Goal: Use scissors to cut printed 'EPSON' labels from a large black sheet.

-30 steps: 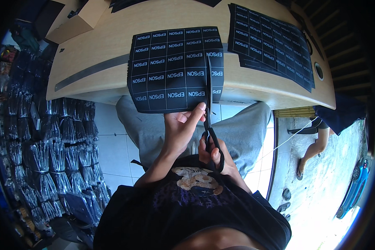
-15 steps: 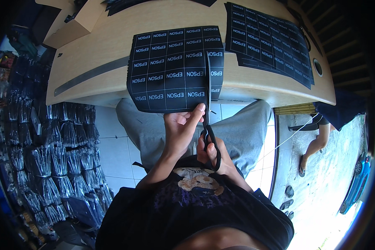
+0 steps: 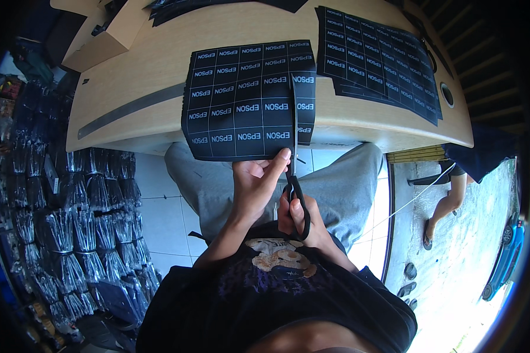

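Observation:
A black sheet (image 3: 235, 106) printed with a white grid and repeated lettering extends over the table's near edge. My left hand (image 3: 258, 179) pinches its near edge between thumb and fingers, just left of the cut. In my right hand (image 3: 300, 215) are black-handled scissors (image 3: 292, 183), their blades pointing away from me along the right part of the sheet. A slit runs beside the blades, with a narrow strip (image 3: 304, 109) on its right side. The strip still joins the sheet at the far end.
More printed black sheets (image 3: 377, 65) lie stacked at the right of the wooden table (image 3: 141, 70). A metal ruler (image 3: 129, 110) rests left of my sheet, and a cardboard box (image 3: 103, 44) stands at the far left. Plastic-wrapped bundles (image 3: 70, 235) fill the left side. Another person's leg (image 3: 444, 206) shows outside.
The scissors' handles have drawn a little closer together and the blades have narrowed. The sheet has shifted slightly toward me; my left hand keeps the same pinch.

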`<state>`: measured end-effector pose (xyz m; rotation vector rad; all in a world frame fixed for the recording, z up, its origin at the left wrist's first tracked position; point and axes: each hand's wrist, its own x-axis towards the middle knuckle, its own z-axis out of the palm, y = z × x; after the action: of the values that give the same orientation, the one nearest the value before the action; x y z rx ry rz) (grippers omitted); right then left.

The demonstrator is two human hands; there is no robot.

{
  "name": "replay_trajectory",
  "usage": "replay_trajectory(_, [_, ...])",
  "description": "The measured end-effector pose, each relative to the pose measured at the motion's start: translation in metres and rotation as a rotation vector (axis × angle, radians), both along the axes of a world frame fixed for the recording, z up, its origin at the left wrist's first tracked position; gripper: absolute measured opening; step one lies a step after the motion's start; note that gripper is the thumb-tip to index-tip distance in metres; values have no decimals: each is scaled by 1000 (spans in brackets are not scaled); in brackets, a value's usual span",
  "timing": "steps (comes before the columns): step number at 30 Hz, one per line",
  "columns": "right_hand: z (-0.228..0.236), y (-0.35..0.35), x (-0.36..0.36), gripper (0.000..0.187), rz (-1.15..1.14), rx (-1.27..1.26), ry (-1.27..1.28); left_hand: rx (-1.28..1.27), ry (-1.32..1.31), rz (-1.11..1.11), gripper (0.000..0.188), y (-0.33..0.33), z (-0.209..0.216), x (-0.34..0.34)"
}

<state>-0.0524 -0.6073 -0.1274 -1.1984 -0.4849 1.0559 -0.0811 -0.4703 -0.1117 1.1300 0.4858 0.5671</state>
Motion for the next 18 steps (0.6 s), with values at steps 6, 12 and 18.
replay_trajectory(6, [-3, -3, 3, 51, -11, 13, 53, -368, 0, 60, 26, 15, 7, 3])
replay_trajectory(12, [3, -1, 8, 65, 35, -47, -16, -123, -5, 123, 22, 14, -7, 4])
replay_trajectory(18, [-3, 0, 16, 67, 59, -5, -106, -109, -2, 137, 22, 7, -7, -2])
